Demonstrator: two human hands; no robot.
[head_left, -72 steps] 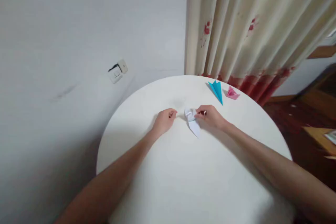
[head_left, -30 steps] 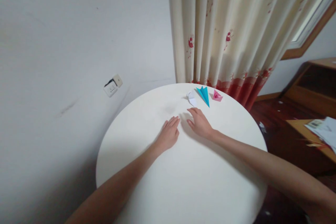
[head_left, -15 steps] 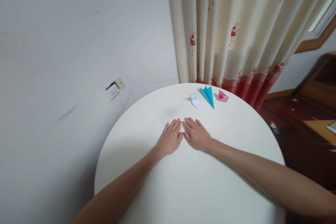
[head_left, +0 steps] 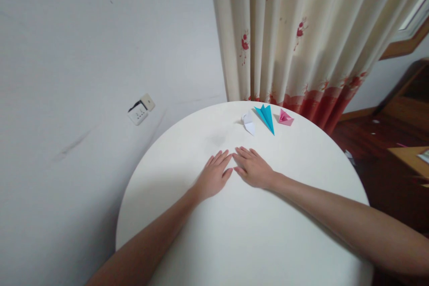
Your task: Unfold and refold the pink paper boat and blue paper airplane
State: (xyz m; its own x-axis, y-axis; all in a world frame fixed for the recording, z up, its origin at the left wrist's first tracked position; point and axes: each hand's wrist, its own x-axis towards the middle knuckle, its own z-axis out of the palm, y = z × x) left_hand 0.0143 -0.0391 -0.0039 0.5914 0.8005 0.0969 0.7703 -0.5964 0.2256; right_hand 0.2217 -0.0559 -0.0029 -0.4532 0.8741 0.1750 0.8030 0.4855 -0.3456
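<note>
Both my hands flat and empty on the round white table (head_left: 234,241).

My left hand (head_left: 212,176) and right hand (head_left: 253,170) lie palm down with fingers spread wide, their fingertips almost touching. The 3 folded paper pieces sit well beyond them near the far edge by the curtain (head_left: 301,31): white paper fold (head_left: 248,122), blue paper plane (head_left: 266,117), pink paper fold (head_left: 285,118).

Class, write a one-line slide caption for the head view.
Left hand and right hand flat on round white table, near white, blue, pink folded papers.
</note>
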